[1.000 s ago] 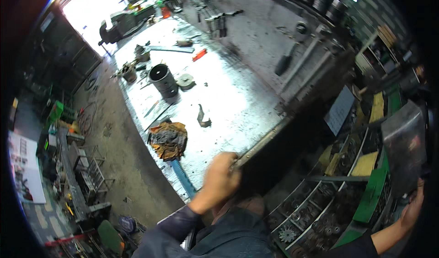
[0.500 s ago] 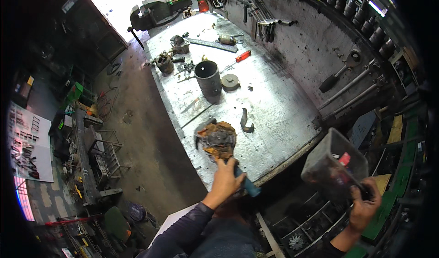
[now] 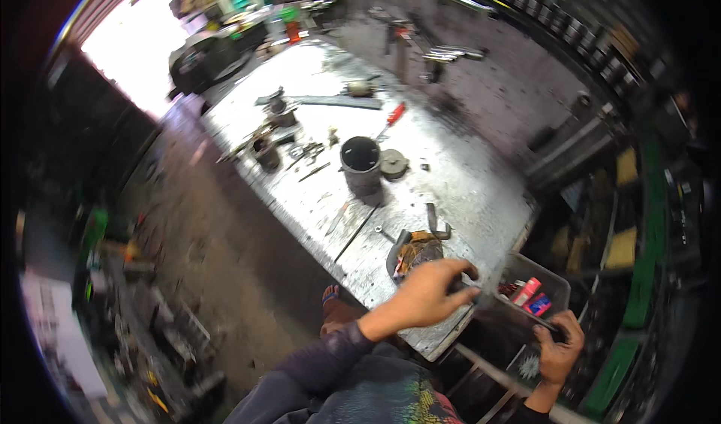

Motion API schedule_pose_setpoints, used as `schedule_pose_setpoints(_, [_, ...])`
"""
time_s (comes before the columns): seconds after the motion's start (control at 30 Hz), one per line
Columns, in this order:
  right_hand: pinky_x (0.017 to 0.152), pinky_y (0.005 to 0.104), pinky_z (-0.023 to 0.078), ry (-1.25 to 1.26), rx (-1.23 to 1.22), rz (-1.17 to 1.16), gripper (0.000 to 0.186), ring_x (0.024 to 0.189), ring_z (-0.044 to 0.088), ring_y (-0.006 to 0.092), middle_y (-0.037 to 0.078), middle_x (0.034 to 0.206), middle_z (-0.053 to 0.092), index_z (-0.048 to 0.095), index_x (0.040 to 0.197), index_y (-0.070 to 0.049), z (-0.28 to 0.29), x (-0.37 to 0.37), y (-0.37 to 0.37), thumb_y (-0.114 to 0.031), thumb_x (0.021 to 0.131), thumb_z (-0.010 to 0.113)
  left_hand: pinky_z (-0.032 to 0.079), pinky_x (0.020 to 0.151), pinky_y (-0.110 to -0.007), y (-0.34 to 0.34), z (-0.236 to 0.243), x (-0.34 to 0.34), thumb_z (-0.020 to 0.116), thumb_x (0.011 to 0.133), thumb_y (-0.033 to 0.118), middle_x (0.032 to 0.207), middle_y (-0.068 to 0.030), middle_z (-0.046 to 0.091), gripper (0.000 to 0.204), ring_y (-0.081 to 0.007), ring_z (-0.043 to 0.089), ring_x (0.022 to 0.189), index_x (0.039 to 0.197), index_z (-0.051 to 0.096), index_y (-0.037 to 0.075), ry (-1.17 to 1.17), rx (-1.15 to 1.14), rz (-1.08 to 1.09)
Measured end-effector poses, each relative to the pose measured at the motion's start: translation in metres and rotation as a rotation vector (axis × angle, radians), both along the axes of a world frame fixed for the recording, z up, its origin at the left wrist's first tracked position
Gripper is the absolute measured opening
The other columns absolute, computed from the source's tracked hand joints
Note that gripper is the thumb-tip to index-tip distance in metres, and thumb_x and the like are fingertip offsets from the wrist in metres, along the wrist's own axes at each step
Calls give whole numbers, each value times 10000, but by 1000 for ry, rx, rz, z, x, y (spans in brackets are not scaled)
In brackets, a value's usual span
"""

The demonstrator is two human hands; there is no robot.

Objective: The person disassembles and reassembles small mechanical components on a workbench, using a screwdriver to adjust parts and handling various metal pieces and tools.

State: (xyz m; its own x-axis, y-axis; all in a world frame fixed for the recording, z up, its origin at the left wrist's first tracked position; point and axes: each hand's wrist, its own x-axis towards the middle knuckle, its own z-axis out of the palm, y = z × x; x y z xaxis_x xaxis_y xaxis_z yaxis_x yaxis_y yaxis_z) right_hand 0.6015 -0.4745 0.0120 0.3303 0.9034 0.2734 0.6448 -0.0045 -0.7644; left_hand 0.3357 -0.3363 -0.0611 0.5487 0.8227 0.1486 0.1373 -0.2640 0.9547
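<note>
My left hand (image 3: 428, 296) is bent over a grimy brown rag bundle (image 3: 417, 250) on the metal bench (image 3: 466, 176), its fingers curled on something dark that I cannot make out. My right hand (image 3: 559, 349) grips the near edge of a clear, dirty plastic container (image 3: 556, 280) holding small red and blue items (image 3: 529, 292), held at the bench's right edge. A bent dark metal piece (image 3: 439, 229) lies behind the rag. A dark cylinder (image 3: 360, 168) stands mid-bench beside a round disc (image 3: 394, 164).
A red screwdriver (image 3: 396, 114), steel bar (image 3: 323, 102) and small parts lie farther back. A vise (image 3: 206, 60) sits at the far left corner. Wrenches (image 3: 451, 53) hang on the wall panel (image 3: 496, 86). Green-framed shelving (image 3: 638, 289) is at right, an open doorway (image 3: 128, 56) at upper left.
The plastic container has come down from the far right, upright, to the bench edge beside my left hand. My left hand and the rag bundle now appear farther right, as the view has also shifted.
</note>
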Motion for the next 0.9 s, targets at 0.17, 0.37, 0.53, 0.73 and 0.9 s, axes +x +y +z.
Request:
schedule_pose_setpoints(0.17, [687, 382, 484, -110, -9, -88, 213, 723, 611, 286, 107, 779, 661, 692, 805, -10, -23, -117, -8, 33, 655, 838, 558, 815, -380, 45, -16, -99, 767, 969, 262, 1052, -171, 760, 382, -234, 716, 887, 1244, 697, 7, 127, -304, -92])
schedule_pose_setpoints(0.37, [715, 387, 524, -114, 31, 5, 211, 787, 652, 305, 103, 866, 697, 716, 854, -32, -63, -241, 27, 19, 695, 844, 297, 1275, -437, 73, -26, -203, 1004, 687, 406, 1730, -189, 262, 1406, -332, 283, 1589, 1717, 101, 92, 60, -343, -444])
schedule_pose_setpoints(0.53, [727, 394, 525, -27, 96, 130, 226, 811, 640, 301, 102, 877, 693, 721, 896, -43, -103, -288, 76, 6, 719, 853, 360, 1256, -454, 93, -46, -243, 1065, 555, 225, 1621, -194, 428, 1380, -323, 410, 1528, 1647, 243, 42, 4, -315, -203])
schedule_pose_setpoints(0.73, [890, 392, 559, 34, -62, 305, 314, 1027, 700, 301, 161, 1203, 648, 746, 1129, -46, -91, -285, 131, -130, 848, 857, 475, 1164, -455, 111, -54, -284, 1055, 514, 225, 1505, -163, 552, 1275, -295, 538, 1422, 1577, 379, 36, 86, -231, 46])
schedule_pose_setpoints(0.9, [908, 497, 576, -211, -37, 154, 583, 1114, 682, 456, 235, 1290, 582, 586, 1417, -129, -91, -275, 224, -179, 888, 826, 480, 1156, -462, 146, -60, -315, 1051, 503, 219, 1494, -151, 547, 1256, -280, 545, 1402, 1564, 399, 46, 90, -247, 77])
